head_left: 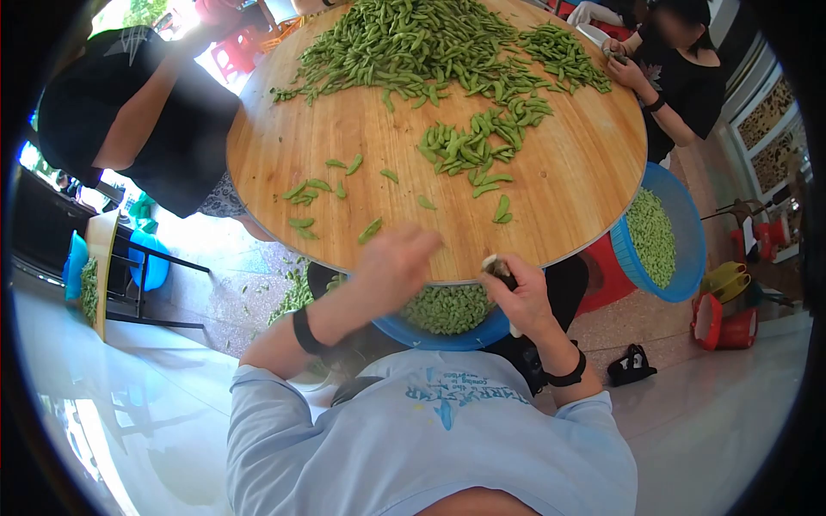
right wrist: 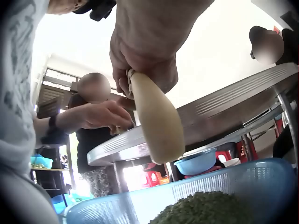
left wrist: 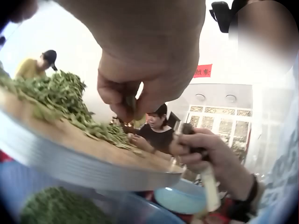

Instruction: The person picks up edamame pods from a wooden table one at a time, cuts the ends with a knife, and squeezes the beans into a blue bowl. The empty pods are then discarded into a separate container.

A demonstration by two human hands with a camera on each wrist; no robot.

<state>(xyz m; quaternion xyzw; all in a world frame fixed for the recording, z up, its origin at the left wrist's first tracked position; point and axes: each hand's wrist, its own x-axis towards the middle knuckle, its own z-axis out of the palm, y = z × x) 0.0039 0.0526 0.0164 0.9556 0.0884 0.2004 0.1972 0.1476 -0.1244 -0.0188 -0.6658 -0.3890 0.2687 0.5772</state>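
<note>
Field notes, from my remote post. Left hand [head_left: 397, 268]: forearm angles in from lower left of the head view, palm side down, over the near edge of the round table [head_left: 292, 155]; blurred there. Its wrist view shows me thumb and fingertips pinching a small greenish thing [left wrist: 131, 99], too blurred to name or tell its axis.

Right hand [head_left: 525, 299]: forearm rises from lower right, fingers curled round a dark piece [head_left: 505, 275] and a pale, round-ended piece [right wrist: 161, 126]. In the right wrist view the pale piece slants from upper left to lower right, blunt end down, at centre frame.

Loose pod [head_left: 370, 230] just beside the left hand, long axis lower left to upper right. Pod heap [head_left: 422, 39] top centre. Blue basin [head_left: 413, 336] of shelled beans [head_left: 447, 310] below the table edge.
</note>
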